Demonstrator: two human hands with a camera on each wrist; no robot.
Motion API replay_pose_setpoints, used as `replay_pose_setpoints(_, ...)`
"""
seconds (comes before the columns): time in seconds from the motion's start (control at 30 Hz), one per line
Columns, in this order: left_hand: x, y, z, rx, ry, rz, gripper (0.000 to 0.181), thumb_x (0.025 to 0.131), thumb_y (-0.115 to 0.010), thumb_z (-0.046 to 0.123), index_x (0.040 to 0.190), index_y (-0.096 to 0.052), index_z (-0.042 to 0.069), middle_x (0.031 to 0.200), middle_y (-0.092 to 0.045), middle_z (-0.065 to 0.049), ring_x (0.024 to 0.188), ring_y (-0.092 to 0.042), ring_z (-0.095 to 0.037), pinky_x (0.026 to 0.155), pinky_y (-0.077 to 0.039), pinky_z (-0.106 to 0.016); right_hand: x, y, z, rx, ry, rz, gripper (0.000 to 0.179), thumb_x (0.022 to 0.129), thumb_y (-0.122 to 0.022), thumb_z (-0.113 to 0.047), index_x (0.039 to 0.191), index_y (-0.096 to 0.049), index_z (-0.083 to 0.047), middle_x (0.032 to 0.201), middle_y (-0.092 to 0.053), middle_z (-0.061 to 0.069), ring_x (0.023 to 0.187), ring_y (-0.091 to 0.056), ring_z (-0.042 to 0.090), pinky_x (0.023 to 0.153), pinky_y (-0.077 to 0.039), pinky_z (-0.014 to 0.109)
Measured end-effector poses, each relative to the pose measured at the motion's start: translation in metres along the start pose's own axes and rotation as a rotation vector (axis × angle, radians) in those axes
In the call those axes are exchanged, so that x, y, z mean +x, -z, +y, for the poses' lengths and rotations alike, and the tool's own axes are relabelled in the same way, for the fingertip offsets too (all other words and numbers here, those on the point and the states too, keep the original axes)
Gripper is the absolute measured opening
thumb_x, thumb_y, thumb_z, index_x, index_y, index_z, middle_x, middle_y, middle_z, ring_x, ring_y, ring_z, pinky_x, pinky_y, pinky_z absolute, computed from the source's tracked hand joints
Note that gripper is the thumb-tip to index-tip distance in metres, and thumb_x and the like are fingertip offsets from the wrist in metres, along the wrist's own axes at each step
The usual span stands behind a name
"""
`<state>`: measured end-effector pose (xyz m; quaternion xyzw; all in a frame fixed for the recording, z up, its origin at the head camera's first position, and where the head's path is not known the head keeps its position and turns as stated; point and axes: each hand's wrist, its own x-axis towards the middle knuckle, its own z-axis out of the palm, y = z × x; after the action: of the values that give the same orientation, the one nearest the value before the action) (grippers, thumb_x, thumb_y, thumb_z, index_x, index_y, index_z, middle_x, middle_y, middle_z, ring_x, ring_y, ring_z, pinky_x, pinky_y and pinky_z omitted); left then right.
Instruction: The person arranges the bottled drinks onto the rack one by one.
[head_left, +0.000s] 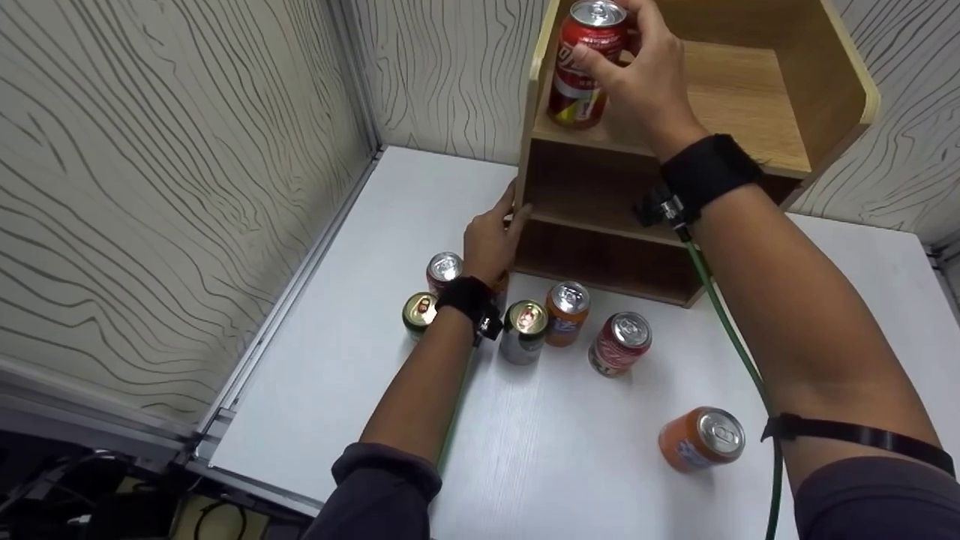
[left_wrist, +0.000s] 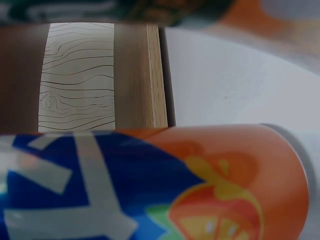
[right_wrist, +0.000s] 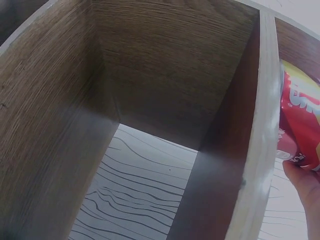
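Note:
A red soda can with a yellow patch near its base is at the left end of the wooden shelf's top level. My right hand grips it, thumb across the front. In the right wrist view part of the red can shows at the right edge beside a wooden divider. Lower down, my left hand holds the shelf's left side panel, thumb at the front edge and fingers along the outside. The left wrist view does not show these fingers; an orange can with blue lettering fills its lower part.
Around the left wrist stand a green can, a silver-topped can, a silver-green can and an orange can. Rightward are a pinkish-red can and another orange can. Green cables run along both arms.

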<state>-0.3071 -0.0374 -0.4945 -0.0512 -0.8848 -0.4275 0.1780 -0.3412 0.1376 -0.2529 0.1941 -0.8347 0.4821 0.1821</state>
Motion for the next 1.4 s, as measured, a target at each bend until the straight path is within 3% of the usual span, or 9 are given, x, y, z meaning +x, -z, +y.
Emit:
replay_pose_setpoints(0.83,-0.002,0.000,0.001,0.002,0.016,-0.002,0.056,0.107,-0.057,0.049,0.159,-0.048,0.030,0.125,-0.079,-0.007,0.101,-0.081,-0.019,0.085,-0.064,-0.036,-0.004,0.001,0.000,0.080,-0.025,-0.010,0.068,0.097,-0.075,-0.024,0.155,-0.041,-0.009,0.156,-0.051,0.009,0.146,-0.053,0.020,0.121,-0.045,0.033)
replay_pose_setpoints(1.4,-0.002,0.002,0.003,0.002,0.031,-0.023,0.057,0.108,-0.055,0.049,0.161,-0.045,0.032,0.132,-0.076,-0.007,0.104,-0.080,-0.019,0.088,-0.064,-0.036,-0.014,0.017,0.000,0.142,0.028,0.092,0.062,0.096,-0.076,-0.021,0.150,-0.047,-0.008,0.150,-0.056,0.006,0.138,-0.057,0.016,0.118,-0.048,0.033)
